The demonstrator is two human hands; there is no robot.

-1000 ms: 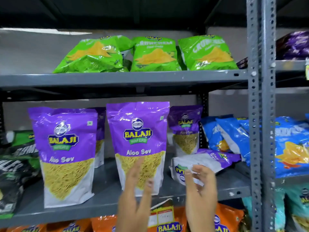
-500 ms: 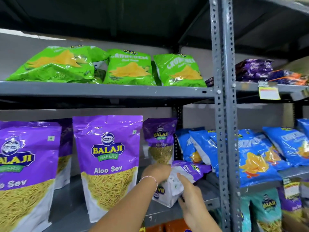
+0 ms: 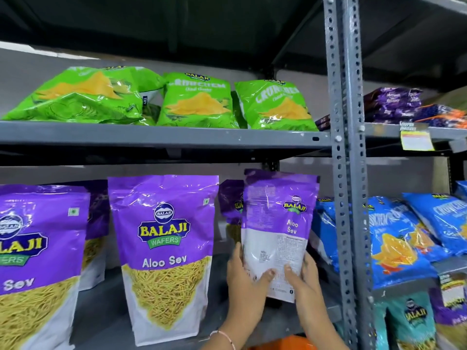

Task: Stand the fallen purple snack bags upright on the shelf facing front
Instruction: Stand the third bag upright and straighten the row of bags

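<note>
I hold a purple Aloo Sev bag upright between both hands, its printed back panel toward me, over the right part of the grey middle shelf. My left hand grips its lower left edge and my right hand its lower right edge. Two purple bags stand upright facing front on the same shelf, one in the middle and one at the left edge. Further purple bags stand behind them, and another is partly hidden by the held bag.
Green snack bags lean on the upper shelf. A grey perforated upright post rises just right of the held bag. Blue snack bags fill the neighbouring bay, with dark purple packets above and orange bags below.
The purple bag that lay flat on the shelf has been lifted by both hands and turned upright. The camera has moved closer and to the right.
</note>
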